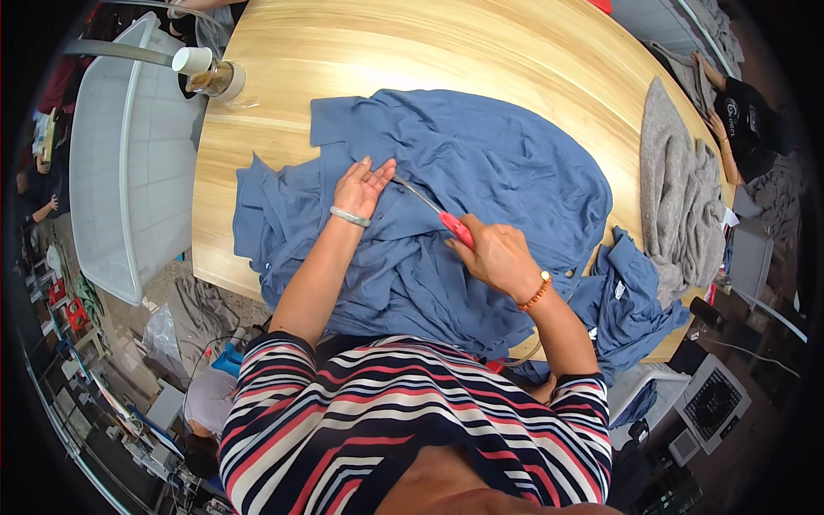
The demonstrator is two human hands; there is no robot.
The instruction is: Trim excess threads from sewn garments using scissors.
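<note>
A blue shirt-like garment (506, 163) with a collar and buttons lies spread and wrinkled on the wooden table (343, 51). My left hand (360, 187) rests on it near the collar side, palm partly turned up and fingers stretched out. In my right hand (502, 256) is a red-handled tool (455, 230) with a thin metal shaft; its exact kind cannot be made out. The shaft angles up and left over the cloth, its tip close to my left fingertips. Another bunched blue garment (631, 300) lies to the right of my right forearm.
At the left stands a large pale plastic bin (133, 154), beside a white-capped clear bottle (215, 77) at the table's edge. Grey knit garments (678, 206) lie along the right edge. Another person's hand (717, 124) is on grey cloth at the far right.
</note>
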